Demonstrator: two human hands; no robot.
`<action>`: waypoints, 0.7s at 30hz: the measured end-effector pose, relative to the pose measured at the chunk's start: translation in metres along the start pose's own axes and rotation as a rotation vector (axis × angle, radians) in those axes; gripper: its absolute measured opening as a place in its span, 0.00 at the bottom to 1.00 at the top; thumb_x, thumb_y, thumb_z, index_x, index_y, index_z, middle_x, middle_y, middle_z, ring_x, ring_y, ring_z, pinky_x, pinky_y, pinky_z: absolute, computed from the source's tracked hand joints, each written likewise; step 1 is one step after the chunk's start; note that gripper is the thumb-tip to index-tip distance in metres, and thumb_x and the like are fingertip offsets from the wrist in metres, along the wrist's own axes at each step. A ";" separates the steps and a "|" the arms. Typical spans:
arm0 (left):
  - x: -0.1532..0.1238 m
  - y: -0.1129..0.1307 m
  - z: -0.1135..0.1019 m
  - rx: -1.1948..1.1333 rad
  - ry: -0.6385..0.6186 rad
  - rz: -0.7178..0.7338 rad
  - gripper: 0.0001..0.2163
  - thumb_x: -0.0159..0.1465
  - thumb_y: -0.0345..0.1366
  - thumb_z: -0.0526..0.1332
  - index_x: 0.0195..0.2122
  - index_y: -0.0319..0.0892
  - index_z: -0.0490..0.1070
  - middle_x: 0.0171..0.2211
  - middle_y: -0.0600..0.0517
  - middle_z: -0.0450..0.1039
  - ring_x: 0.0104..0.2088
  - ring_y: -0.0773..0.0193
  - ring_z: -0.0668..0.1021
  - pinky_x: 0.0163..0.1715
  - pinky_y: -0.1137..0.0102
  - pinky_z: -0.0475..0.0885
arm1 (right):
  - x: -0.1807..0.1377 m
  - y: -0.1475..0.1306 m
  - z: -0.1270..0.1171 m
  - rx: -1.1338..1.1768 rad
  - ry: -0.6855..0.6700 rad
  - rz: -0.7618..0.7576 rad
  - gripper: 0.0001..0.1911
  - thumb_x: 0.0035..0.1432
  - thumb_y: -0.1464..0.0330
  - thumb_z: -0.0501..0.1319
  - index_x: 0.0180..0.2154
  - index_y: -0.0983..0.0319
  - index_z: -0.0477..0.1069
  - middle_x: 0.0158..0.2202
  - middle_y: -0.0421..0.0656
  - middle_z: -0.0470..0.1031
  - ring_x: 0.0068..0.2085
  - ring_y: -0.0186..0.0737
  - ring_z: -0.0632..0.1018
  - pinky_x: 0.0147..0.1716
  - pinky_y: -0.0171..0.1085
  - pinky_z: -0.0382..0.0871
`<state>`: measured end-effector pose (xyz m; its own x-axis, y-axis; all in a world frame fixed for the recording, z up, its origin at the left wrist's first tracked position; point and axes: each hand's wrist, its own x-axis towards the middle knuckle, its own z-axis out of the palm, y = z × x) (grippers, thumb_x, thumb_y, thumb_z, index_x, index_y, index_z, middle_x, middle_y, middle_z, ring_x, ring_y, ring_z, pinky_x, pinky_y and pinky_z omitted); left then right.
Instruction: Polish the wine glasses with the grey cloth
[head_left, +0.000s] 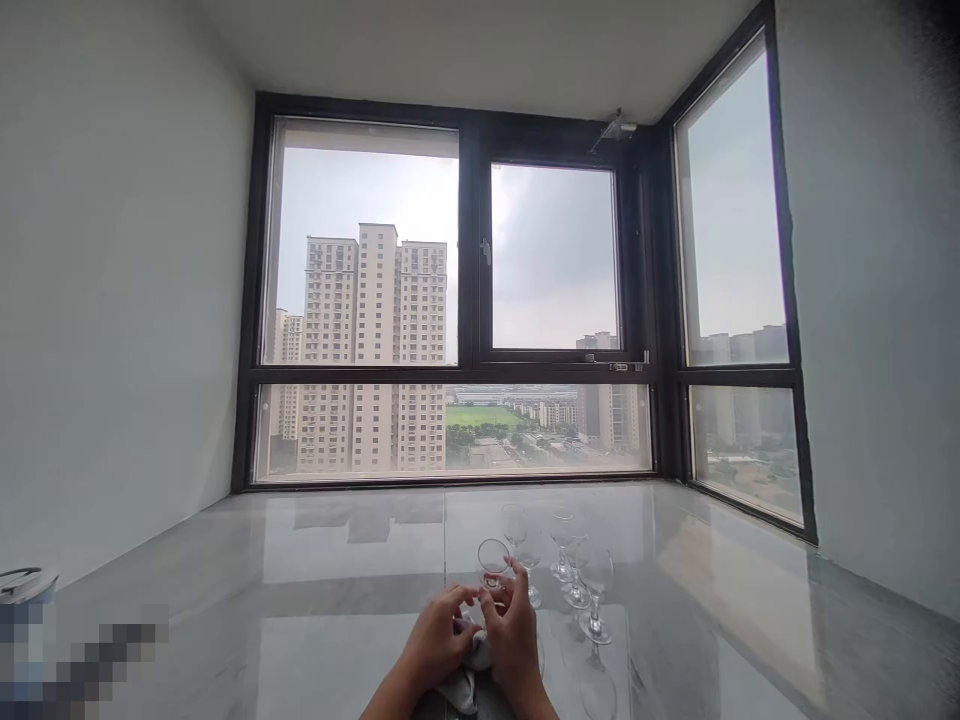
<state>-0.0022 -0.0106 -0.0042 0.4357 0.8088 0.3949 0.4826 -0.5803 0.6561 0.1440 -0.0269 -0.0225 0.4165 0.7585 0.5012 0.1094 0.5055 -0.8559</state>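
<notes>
Likely wiping: the right hand (514, 625) clasps a glass (493, 556) at twelve o'clock, the left hand (437, 637) grips a cloth (480, 654); other glasses (596, 575) stand at one o'clock. Next calls for gentle turning.

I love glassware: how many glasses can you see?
6 visible: one held glass, two glasses standing just right of it, three glasses farther right; others may be hidden.

Hands (441, 632) (511, 625) close together, fingers (519, 580) bent

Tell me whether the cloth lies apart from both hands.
No, the cloth is bunched between the left hand and the right hand, touching them.
</notes>
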 end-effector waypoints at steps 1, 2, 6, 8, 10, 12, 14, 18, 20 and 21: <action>0.000 -0.001 0.000 0.012 0.009 -0.014 0.20 0.57 0.34 0.62 0.52 0.45 0.76 0.48 0.49 0.79 0.42 0.58 0.78 0.47 0.65 0.71 | 0.000 -0.001 -0.001 -0.035 0.029 -0.011 0.32 0.57 0.53 0.62 0.58 0.59 0.61 0.45 0.49 0.82 0.37 0.48 0.84 0.37 0.43 0.79; 0.000 -0.002 0.001 0.024 0.018 -0.024 0.20 0.57 0.34 0.62 0.52 0.45 0.76 0.48 0.49 0.79 0.42 0.58 0.78 0.47 0.65 0.71 | 0.000 -0.001 -0.002 -0.074 0.052 -0.019 0.31 0.58 0.53 0.61 0.59 0.59 0.61 0.45 0.50 0.82 0.37 0.48 0.84 0.37 0.43 0.78; 0.000 -0.002 0.001 0.042 0.024 -0.038 0.18 0.57 0.35 0.62 0.49 0.45 0.77 0.47 0.49 0.79 0.42 0.58 0.78 0.48 0.66 0.71 | 0.000 -0.005 -0.005 -0.278 0.127 -0.003 0.28 0.61 0.53 0.56 0.58 0.58 0.60 0.45 0.49 0.81 0.32 0.47 0.81 0.33 0.43 0.73; 0.000 0.000 0.000 0.044 0.022 -0.039 0.16 0.58 0.35 0.62 0.48 0.45 0.77 0.47 0.49 0.79 0.42 0.58 0.78 0.48 0.66 0.72 | 0.000 -0.006 -0.006 -0.366 0.159 0.018 0.27 0.61 0.53 0.54 0.58 0.57 0.60 0.45 0.48 0.80 0.32 0.48 0.81 0.31 0.43 0.70; 0.000 0.001 -0.001 0.051 0.021 -0.040 0.15 0.58 0.35 0.62 0.47 0.44 0.77 0.46 0.49 0.78 0.42 0.58 0.79 0.47 0.65 0.72 | 0.000 -0.006 -0.008 -0.416 0.184 0.036 0.26 0.61 0.53 0.54 0.58 0.56 0.60 0.45 0.47 0.80 0.35 0.51 0.81 0.31 0.43 0.69; -0.001 0.002 -0.001 0.059 0.021 -0.038 0.14 0.58 0.35 0.62 0.46 0.44 0.77 0.45 0.49 0.78 0.42 0.58 0.78 0.47 0.65 0.72 | 0.000 -0.005 -0.009 -0.436 0.200 0.046 0.26 0.61 0.53 0.53 0.57 0.55 0.60 0.45 0.48 0.80 0.38 0.53 0.82 0.31 0.44 0.68; -0.001 0.001 0.000 0.064 0.018 -0.038 0.14 0.58 0.35 0.62 0.46 0.44 0.77 0.45 0.49 0.78 0.42 0.58 0.79 0.47 0.65 0.72 | 0.001 -0.003 -0.009 -0.442 0.208 0.058 0.26 0.61 0.53 0.53 0.57 0.55 0.60 0.45 0.48 0.80 0.39 0.55 0.82 0.31 0.44 0.68; -0.001 -0.003 0.002 0.064 0.014 -0.029 0.14 0.59 0.35 0.62 0.46 0.45 0.79 0.46 0.49 0.78 0.42 0.59 0.79 0.47 0.66 0.73 | 0.002 0.002 -0.008 -0.437 0.217 0.077 0.26 0.60 0.52 0.53 0.57 0.54 0.60 0.45 0.48 0.80 0.41 0.55 0.82 0.31 0.44 0.69; -0.001 -0.004 0.003 0.059 0.000 -0.010 0.14 0.59 0.35 0.61 0.45 0.46 0.80 0.46 0.49 0.78 0.42 0.58 0.80 0.48 0.66 0.73 | 0.003 0.006 -0.007 -0.420 0.204 0.067 0.26 0.60 0.52 0.53 0.57 0.55 0.60 0.44 0.48 0.80 0.40 0.55 0.82 0.33 0.45 0.70; -0.001 -0.004 0.003 0.055 -0.010 0.003 0.14 0.60 0.35 0.61 0.45 0.47 0.81 0.47 0.48 0.78 0.44 0.58 0.80 0.49 0.65 0.73 | 0.004 0.007 -0.006 -0.404 0.187 0.063 0.26 0.60 0.52 0.53 0.56 0.55 0.61 0.44 0.48 0.81 0.38 0.54 0.83 0.34 0.45 0.71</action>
<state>-0.0028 -0.0092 -0.0093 0.4445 0.8063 0.3903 0.5222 -0.5872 0.6185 0.1520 -0.0230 -0.0278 0.5853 0.6769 0.4463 0.4064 0.2314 -0.8839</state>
